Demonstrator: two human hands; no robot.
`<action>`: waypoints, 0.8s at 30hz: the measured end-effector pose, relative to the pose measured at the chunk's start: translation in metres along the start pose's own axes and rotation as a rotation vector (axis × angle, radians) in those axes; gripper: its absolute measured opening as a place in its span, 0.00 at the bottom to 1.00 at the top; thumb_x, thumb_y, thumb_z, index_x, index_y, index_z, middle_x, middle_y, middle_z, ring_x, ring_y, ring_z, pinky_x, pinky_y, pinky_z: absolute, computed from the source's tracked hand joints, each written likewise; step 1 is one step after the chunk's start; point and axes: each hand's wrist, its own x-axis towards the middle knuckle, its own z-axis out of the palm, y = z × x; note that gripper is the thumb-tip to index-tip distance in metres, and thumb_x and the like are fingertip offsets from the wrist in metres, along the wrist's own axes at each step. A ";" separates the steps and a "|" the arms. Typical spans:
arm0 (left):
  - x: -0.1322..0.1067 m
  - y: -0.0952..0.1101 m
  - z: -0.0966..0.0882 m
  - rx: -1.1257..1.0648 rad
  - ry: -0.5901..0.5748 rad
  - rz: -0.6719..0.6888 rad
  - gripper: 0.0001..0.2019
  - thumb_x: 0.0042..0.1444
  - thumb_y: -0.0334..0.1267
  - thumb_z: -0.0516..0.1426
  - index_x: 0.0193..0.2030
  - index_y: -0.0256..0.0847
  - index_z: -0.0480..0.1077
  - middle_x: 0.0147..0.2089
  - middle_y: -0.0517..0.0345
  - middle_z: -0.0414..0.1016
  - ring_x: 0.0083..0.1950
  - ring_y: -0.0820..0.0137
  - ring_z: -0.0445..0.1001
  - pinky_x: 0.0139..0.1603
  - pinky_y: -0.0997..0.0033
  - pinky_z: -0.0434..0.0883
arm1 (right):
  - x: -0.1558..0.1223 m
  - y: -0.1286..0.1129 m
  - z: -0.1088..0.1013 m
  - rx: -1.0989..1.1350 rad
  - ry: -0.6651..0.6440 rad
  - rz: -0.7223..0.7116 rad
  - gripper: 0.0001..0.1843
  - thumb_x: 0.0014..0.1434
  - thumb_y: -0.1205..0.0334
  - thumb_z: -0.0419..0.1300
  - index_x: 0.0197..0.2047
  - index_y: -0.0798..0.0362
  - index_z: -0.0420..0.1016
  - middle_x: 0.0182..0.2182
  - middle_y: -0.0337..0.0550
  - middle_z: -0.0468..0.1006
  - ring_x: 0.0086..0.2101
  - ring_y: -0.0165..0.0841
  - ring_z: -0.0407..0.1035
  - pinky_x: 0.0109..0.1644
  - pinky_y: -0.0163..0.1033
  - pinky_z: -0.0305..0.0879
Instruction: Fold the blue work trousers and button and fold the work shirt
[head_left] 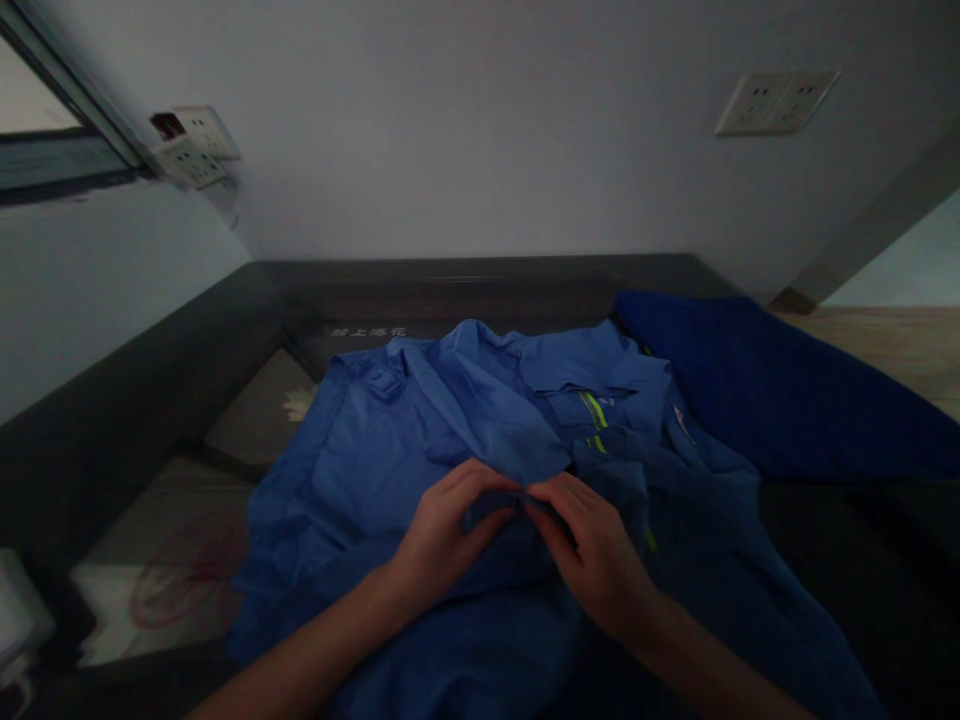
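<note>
A blue work jacket [375,460] lies spread and rumpled in front of me, with yellow-green strips near its chest pocket and a buttoned tab at its upper left. Near its middle, my left hand [454,515] pinches a fold of the cloth between thumb and fingers. Close beside it, my right hand [589,545] pinches the same bit of fabric, the fingertips of both hands almost touching. Whatever small part sits between the fingertips is too dark to make out.
A darker blue cloth [750,385] lies to the right of the jacket. Beneath is a dark surface with a printed pattern [191,570] on the left. Behind rises a pale wall [480,150] with a socket plate [778,102] at right and more sockets [196,145] at left.
</note>
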 end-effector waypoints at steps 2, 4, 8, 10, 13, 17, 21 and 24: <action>-0.001 0.000 0.001 0.002 0.023 0.021 0.05 0.59 0.31 0.57 0.42 0.40 0.71 0.38 0.55 0.75 0.41 0.69 0.74 0.43 0.69 0.73 | 0.000 -0.001 0.000 -0.026 -0.004 -0.029 0.11 0.67 0.68 0.47 0.39 0.52 0.70 0.30 0.44 0.75 0.31 0.36 0.70 0.37 0.41 0.67; -0.002 -0.001 0.001 0.012 0.047 0.047 0.05 0.59 0.30 0.57 0.42 0.41 0.71 0.38 0.56 0.75 0.40 0.69 0.74 0.42 0.70 0.73 | 0.000 -0.002 0.000 -0.044 -0.009 -0.040 0.11 0.67 0.68 0.47 0.39 0.52 0.70 0.29 0.43 0.75 0.31 0.36 0.69 0.37 0.41 0.67; -0.003 -0.002 0.000 0.058 0.084 0.104 0.05 0.61 0.30 0.55 0.41 0.40 0.71 0.36 0.56 0.73 0.39 0.70 0.73 0.40 0.72 0.72 | -0.001 -0.002 0.001 -0.062 -0.021 -0.042 0.11 0.66 0.69 0.48 0.38 0.52 0.70 0.29 0.44 0.75 0.31 0.37 0.69 0.37 0.41 0.66; -0.004 -0.003 0.000 0.089 0.098 0.136 0.05 0.62 0.31 0.54 0.41 0.41 0.70 0.36 0.55 0.73 0.38 0.70 0.73 0.38 0.72 0.72 | -0.001 -0.003 0.001 -0.068 -0.018 -0.053 0.11 0.66 0.69 0.48 0.38 0.52 0.71 0.29 0.44 0.75 0.31 0.37 0.69 0.37 0.41 0.66; -0.004 -0.004 -0.001 0.179 0.103 0.192 0.06 0.62 0.30 0.52 0.42 0.41 0.69 0.36 0.55 0.73 0.38 0.70 0.73 0.38 0.72 0.71 | -0.001 -0.004 0.000 -0.065 -0.008 -0.068 0.11 0.66 0.70 0.48 0.39 0.53 0.71 0.29 0.44 0.75 0.31 0.37 0.69 0.37 0.42 0.67; -0.005 -0.006 -0.002 0.314 0.040 0.224 0.07 0.60 0.28 0.52 0.42 0.41 0.67 0.37 0.55 0.73 0.39 0.69 0.72 0.39 0.70 0.70 | -0.002 -0.003 0.001 -0.056 -0.016 -0.073 0.11 0.65 0.70 0.49 0.40 0.53 0.72 0.29 0.44 0.75 0.31 0.37 0.69 0.37 0.42 0.67; -0.005 -0.005 -0.002 0.330 -0.048 0.128 0.07 0.58 0.28 0.52 0.42 0.41 0.64 0.37 0.56 0.72 0.37 0.69 0.71 0.38 0.69 0.69 | -0.002 -0.001 0.002 -0.050 -0.018 -0.063 0.10 0.65 0.71 0.50 0.39 0.54 0.71 0.29 0.44 0.76 0.32 0.38 0.70 0.38 0.42 0.66; -0.002 -0.003 -0.005 0.271 -0.017 0.099 0.09 0.58 0.30 0.54 0.45 0.41 0.64 0.42 0.54 0.72 0.44 0.67 0.71 0.45 0.67 0.69 | 0.000 0.000 -0.003 -0.011 0.009 -0.014 0.07 0.65 0.67 0.52 0.38 0.53 0.71 0.29 0.43 0.75 0.31 0.36 0.70 0.37 0.40 0.65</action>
